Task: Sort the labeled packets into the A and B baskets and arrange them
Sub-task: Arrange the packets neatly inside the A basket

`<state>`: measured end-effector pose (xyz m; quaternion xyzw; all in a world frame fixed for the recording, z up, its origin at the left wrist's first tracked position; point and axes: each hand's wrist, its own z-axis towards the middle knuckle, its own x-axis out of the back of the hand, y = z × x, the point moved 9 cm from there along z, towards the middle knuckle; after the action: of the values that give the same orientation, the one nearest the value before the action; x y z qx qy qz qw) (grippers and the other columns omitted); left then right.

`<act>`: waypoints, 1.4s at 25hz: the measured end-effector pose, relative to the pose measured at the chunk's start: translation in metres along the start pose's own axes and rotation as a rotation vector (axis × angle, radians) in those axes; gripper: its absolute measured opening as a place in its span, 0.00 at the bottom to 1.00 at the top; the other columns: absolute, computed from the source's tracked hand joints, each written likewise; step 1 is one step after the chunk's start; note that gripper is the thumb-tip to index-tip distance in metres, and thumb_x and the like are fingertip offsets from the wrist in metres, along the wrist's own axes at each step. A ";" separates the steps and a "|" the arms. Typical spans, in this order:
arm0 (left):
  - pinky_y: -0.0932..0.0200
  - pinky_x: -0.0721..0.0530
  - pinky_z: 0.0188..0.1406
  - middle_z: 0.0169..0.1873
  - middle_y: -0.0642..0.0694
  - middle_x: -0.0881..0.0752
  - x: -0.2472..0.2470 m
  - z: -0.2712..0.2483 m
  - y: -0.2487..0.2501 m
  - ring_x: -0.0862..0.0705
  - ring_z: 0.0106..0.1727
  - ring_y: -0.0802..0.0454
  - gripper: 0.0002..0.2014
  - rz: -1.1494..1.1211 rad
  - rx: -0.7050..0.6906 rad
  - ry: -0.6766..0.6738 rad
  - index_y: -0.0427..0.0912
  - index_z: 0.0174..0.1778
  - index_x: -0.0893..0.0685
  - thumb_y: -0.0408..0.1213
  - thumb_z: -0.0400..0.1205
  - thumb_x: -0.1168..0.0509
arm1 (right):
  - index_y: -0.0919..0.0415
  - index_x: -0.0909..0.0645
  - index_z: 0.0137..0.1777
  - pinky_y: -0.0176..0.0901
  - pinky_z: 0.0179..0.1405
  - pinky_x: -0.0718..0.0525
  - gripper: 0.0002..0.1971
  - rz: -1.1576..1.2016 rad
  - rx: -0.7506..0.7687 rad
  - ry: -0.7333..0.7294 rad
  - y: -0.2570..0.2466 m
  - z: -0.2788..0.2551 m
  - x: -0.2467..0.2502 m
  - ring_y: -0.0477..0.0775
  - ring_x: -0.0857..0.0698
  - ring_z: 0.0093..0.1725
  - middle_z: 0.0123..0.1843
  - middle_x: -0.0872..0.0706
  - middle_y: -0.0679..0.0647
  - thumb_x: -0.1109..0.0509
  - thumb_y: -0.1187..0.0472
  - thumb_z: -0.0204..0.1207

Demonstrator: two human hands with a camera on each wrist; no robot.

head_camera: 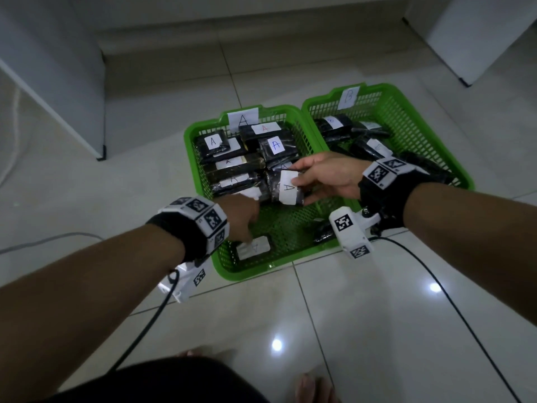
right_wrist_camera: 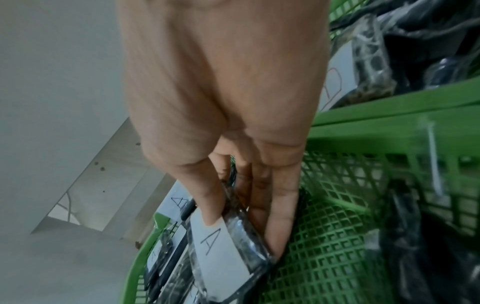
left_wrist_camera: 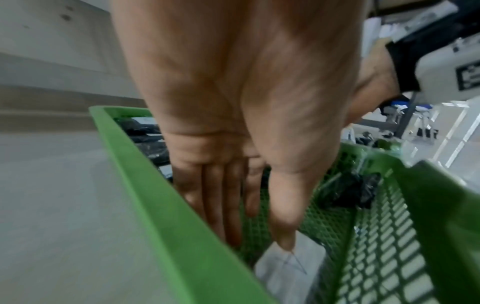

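Your right hand (head_camera: 325, 178) grips a black plastic packet with a white paper label marked A (head_camera: 286, 189): the thumb presses on the label's upper end and the other fingers (right_wrist_camera: 280, 218) curl under the packet's far side, so the packet sits clamped between them. It is held over the middle of the green plastic mesh basket tagged A (head_camera: 203, 196), just beside the stack of black A-labelled packets (head_camera: 247, 154) that fills the far half of that basket.

Your left hand (head_camera: 241, 218) reaches down into the near left corner of the same basket. Its fingers (left_wrist_camera: 221, 195) are straight and held together, gripping nothing; the thumb tip hangs right at a flat packet with a faint A label (head_camera: 253, 247) lying on the basket floor. Whether the thumb actually touches that label, you cannot tell from the wrist view, which is blurred.

Near the basket's right wall lies a crumpled black packet (head_camera: 322, 229), its label hidden.

To the right, rim against rim, stands the second green mesh basket tagged B (head_camera: 392, 106), holding a loose pile of black B-labelled packets (head_camera: 343, 128). Both baskets rest on the pale glossy tiled floor (head_camera: 363, 315). Black cables (head_camera: 453, 303) run from your wrist cameras across the tiles toward you, and white cabinet panels (head_camera: 58, 82) stand at the left and far right.
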<state>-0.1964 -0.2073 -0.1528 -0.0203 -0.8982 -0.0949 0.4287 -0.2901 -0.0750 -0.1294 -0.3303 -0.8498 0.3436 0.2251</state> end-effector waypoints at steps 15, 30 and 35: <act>0.55 0.19 0.43 0.55 0.41 0.15 0.047 -0.017 -0.041 0.18 0.43 0.48 0.15 -0.405 0.043 0.397 0.49 0.73 0.27 0.39 0.89 0.44 | 0.60 0.14 0.64 0.41 0.26 0.14 0.18 0.141 0.146 0.339 -0.041 -0.013 0.067 0.54 0.09 0.46 0.56 0.07 0.57 0.19 0.67 0.74; 0.51 0.25 0.67 0.55 0.49 0.14 0.036 0.000 -0.046 0.17 0.58 0.47 0.24 0.387 0.113 0.347 0.47 0.61 0.18 0.58 0.75 0.31 | 0.45 0.14 0.68 0.42 0.37 0.12 0.34 -0.285 0.201 0.150 -0.060 0.016 -0.018 0.51 0.12 0.49 0.51 0.13 0.46 0.16 0.72 0.63; 0.55 0.20 0.49 0.38 0.50 0.14 0.045 -0.004 -0.047 0.13 0.44 0.48 0.19 0.091 0.101 0.420 0.47 0.42 0.18 0.61 0.73 0.35 | 0.55 0.13 0.57 0.43 0.34 0.13 0.23 -0.200 0.169 0.217 -0.049 0.027 -0.009 0.53 0.11 0.45 0.49 0.09 0.53 0.18 0.72 0.62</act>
<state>-0.2276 -0.2559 -0.1225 -0.0190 -0.7909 -0.0326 0.6108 -0.3202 -0.1199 -0.1128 -0.2590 -0.8172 0.3521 0.3756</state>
